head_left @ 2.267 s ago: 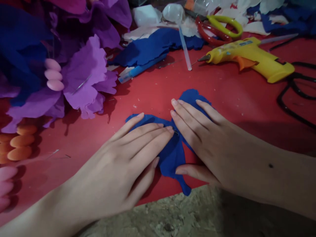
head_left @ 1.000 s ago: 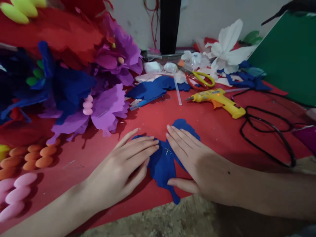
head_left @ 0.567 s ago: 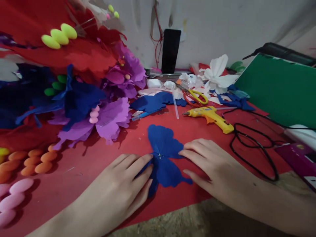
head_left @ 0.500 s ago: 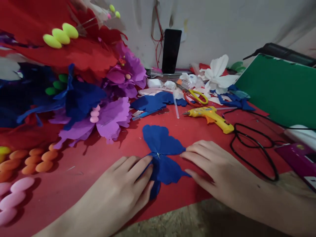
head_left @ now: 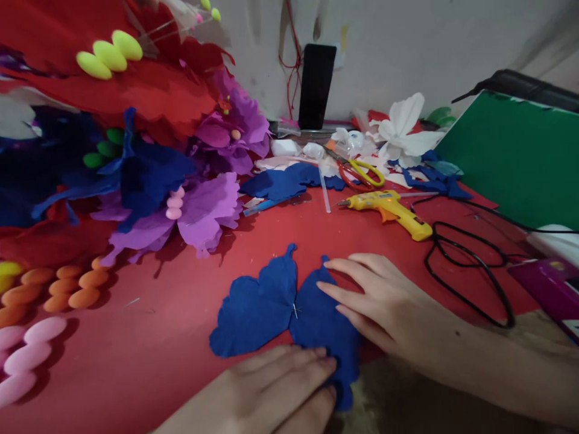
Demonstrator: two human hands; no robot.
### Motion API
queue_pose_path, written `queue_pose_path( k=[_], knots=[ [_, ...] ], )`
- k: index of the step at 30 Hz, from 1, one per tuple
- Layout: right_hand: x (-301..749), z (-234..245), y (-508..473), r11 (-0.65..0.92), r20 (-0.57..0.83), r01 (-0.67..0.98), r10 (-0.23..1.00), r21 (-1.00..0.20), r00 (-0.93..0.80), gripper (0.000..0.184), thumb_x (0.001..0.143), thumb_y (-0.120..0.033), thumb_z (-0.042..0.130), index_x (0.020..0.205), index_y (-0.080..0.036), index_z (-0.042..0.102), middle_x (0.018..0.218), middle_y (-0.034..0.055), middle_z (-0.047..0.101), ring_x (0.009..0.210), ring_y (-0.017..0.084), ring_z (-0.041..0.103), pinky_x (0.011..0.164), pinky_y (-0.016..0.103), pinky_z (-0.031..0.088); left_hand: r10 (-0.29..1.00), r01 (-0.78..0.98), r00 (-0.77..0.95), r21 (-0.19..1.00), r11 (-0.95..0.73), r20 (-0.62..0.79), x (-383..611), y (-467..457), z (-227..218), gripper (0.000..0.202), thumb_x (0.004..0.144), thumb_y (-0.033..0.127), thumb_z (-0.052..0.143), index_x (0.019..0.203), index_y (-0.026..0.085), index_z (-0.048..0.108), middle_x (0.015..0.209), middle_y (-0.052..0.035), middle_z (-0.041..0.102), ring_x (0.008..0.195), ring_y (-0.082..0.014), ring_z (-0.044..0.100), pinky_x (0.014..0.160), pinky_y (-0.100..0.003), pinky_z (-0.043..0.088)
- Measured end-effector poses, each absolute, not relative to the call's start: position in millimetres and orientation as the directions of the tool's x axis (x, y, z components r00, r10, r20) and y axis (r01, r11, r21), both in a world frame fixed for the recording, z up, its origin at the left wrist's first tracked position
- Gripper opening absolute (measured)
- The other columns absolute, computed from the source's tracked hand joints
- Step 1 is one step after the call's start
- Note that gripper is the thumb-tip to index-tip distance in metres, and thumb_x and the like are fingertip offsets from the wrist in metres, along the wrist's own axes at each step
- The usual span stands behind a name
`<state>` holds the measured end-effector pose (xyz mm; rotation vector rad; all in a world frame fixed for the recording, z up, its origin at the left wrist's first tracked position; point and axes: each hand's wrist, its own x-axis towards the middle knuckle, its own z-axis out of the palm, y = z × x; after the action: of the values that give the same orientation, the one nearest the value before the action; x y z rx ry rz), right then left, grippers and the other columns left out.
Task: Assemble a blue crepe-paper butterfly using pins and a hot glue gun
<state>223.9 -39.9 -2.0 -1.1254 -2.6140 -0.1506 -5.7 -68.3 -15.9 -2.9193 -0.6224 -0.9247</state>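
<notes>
A blue crepe-paper butterfly shape (head_left: 256, 310) lies on the red surface, with small white strands crossing at its centre. My left hand (head_left: 275, 392) rests at its lower edge, fingers stretched out and close together over the near part of the right wing. From the right, my right hand (head_left: 377, 298) reaches in with its fingers extended and apart, the tips touching the right wing near its top. Part of that wing is hidden beneath both hands. Neither hand visibly grips anything.
A yellow glue gun (head_left: 391, 211) with a looped black cord (head_left: 456, 238) lies behind my right hand. Scissors (head_left: 357, 172) are beyond it. Large paper flowers (head_left: 158, 169) pile up on the left. Orange beads (head_left: 67, 286) sit near them. A phone (head_left: 318, 87) leans against the wall.
The blue butterfly shape has turned clockwise and slid nearer. My left hand has moved right and toward me, to its lower edge. My right hand has shifted slightly left onto its wing.
</notes>
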Motion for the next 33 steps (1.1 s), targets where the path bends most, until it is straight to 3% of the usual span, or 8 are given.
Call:
queue_pose_path(
  k=[3,6,9,12,25,28,30,33],
  knots=[
    [224.3,-5.2,-30.1,0.707,0.308,0.706,0.663,0.040,-0.682,0.039,0.095,-0.021,0.034,0.113,-0.019,0.068,0.119,0.0134,0.063,0.102,0.026,0.053,0.083,0.042,0.051,0.425,0.479,0.780,-0.002,-0.878,0.460,-13.9,-54.1,-8.1,0.037,0.096,0.018,0.033,0.122,0.013,0.059,0.127,-0.0040,0.065,0.121,-0.0162,0.057,0.110,-0.030,0.039],
    [223.4,-6.1,-22.2,0.718,0.319,0.692,0.639,0.079,-0.699,0.039,0.095,-0.019,0.034,0.115,-0.019,0.068,0.123,0.0145,0.061,0.104,0.026,0.053,0.085,0.044,0.050,0.578,0.625,0.742,-0.039,-0.780,0.340,-21.9,-40.7,-3.8,0.058,0.098,0.045,0.030,0.135,0.003,0.046,0.139,-0.0168,0.053,0.127,-0.0268,0.053,0.101,-0.042,0.048],
    [222.9,-6.3,-20.6,0.731,0.312,0.679,0.629,0.074,-0.712,0.037,0.094,-0.020,0.036,0.115,-0.017,0.067,0.124,0.0146,0.060,0.105,0.026,0.053,0.087,0.045,0.050,0.604,0.626,0.762,-0.028,-0.779,0.233,-26.2,-34.8,-4.4,0.074,0.094,0.062,0.028,0.138,0.005,0.043,0.142,-0.0170,0.049,0.130,-0.0271,0.049,0.104,-0.043,0.045],
    [223.3,-7.2,-23.1,0.735,0.296,0.676,0.637,0.043,-0.712,0.036,0.094,-0.022,0.038,0.115,-0.015,0.066,0.124,0.0145,0.060,0.107,0.026,0.053,0.088,0.044,0.050,0.600,0.613,0.774,-0.004,-0.790,0.201,-27.2,-35.0,-5.1,0.081,0.090,0.069,0.027,0.139,0.006,0.043,0.142,-0.0169,0.048,0.130,-0.0266,0.049,0.106,-0.041,0.043],
    [225.8,-11.3,-26.6,0.706,0.253,0.706,0.695,-0.059,-0.673,0.036,0.096,-0.024,0.037,0.121,-0.014,0.061,0.123,0.0142,0.059,0.113,0.027,0.051,0.091,0.045,0.048,0.586,0.605,0.783,-0.037,-0.795,0.208,-20.5,-33.7,-6.3,0.088,0.085,0.074,0.031,0.133,0.002,0.049,0.137,-0.0202,0.052,0.123,-0.0305,0.055,0.098,-0.044,0.049],
    [227.6,-12.7,-24.4,0.638,0.291,0.758,0.757,-0.137,-0.585,0.028,0.094,-0.028,0.043,0.108,-0.013,0.062,0.107,0.0128,0.062,0.098,0.022,0.057,0.082,0.038,0.049,0.587,0.603,0.782,-0.013,-0.798,0.209,-21.5,-32.0,0.3,0.080,0.091,0.067,0.027,0.135,0.003,0.046,0.138,-0.0195,0.052,0.127,-0.0280,0.052,0.101,-0.042,0.048],
    [229.1,-13.1,-23.0,0.583,0.266,0.787,0.806,-0.203,-0.529,0.021,0.091,-0.033,0.050,0.093,-0.016,0.061,0.091,0.0087,0.062,0.083,0.020,0.056,0.073,0.035,0.047,0.592,0.602,0.777,0.019,-0.798,0.215,-23.7,-30.3,3.2,0.072,0.096,0.060,0.024,0.137,0.004,0.043,0.139,-0.0167,0.052,0.127,-0.0242,0.052,0.099,-0.037,0.049],
    [230.0,-12.9,-22.7,0.530,0.191,0.794,0.848,-0.297,-0.494,0.019,0.084,-0.035,0.061,0.078,-0.019,0.056,0.076,0.0024,0.058,0.072,0.016,0.053,0.071,0.033,0.043,0.610,0.620,0.747,0.053,-0.783,0.264,-32.3,-39.2,-6.7,0.059,0.100,0.048,0.021,0.141,0.007,0.036,0.139,-0.0110,0.054,0.123,-0.0192,0.056,0.090,-0.030,0.054]
  ],
)
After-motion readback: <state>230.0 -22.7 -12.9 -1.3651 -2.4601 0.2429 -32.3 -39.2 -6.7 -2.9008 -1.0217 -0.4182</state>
